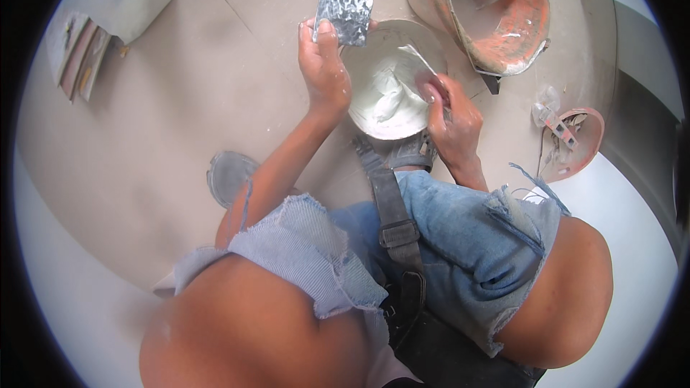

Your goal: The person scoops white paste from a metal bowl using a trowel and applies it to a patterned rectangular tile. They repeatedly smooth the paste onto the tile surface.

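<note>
My left hand is closed on a small dark rectangular plate, held up at the far-left rim of a bucket. White smears cover the plate's face in a wavy pattern, and my thumb lies over its lower corner. The bucket stands on the floor in front of me with soft white putty inside. Over its right side, my right hand grips a putty knife, whose thin white-coated blade edge points up and left. The knife's handle is mostly hidden by my fingers.
An orange-stained bucket lies tilted at the far right. Nearer on that side is a smaller broken container with scraps. Stacked boards sit at the far left on the tiled floor. A strap hangs between my knees.
</note>
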A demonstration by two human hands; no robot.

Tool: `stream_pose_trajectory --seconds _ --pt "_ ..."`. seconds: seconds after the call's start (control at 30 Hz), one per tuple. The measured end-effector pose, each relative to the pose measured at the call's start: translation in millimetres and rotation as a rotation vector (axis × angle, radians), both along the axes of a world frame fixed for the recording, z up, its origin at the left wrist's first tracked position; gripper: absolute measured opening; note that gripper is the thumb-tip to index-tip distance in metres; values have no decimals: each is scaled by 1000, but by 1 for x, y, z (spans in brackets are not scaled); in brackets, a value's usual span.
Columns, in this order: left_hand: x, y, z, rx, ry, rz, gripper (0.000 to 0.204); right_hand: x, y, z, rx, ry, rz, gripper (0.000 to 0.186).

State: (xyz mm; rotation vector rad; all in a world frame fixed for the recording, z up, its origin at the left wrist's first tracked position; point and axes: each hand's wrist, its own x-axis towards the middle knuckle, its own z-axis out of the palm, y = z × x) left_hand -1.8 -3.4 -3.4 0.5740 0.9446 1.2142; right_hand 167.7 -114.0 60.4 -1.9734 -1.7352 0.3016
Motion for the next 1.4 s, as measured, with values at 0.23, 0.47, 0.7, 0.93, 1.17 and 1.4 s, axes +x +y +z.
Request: stream_pose_trajectory --seconds 0.23,0.47,0.7,0.93,1.17,1.4 --pt "-40 -12 19 94 248 -112 26 -1 -18 1 -165 153 -275 27" --pt "-87 -27 62 -284 260 -568 35 -8 -38 -8 153 563 -248 33" --pt "-82 -36 57 -358 182 -700 30 -8 -35 -2 350 521 -170 36" --pt "-73 -31 64 -396 95 -773 30 -8 -42 -6 359 460 -172 36" --pt "-68 -31 64 -434 56 -756 37 -15 -44 -13 438 448 -173 36" --pt "-63 -40 60 -412 30 -684 38 -12 -51 -12 334 380 -96 37"
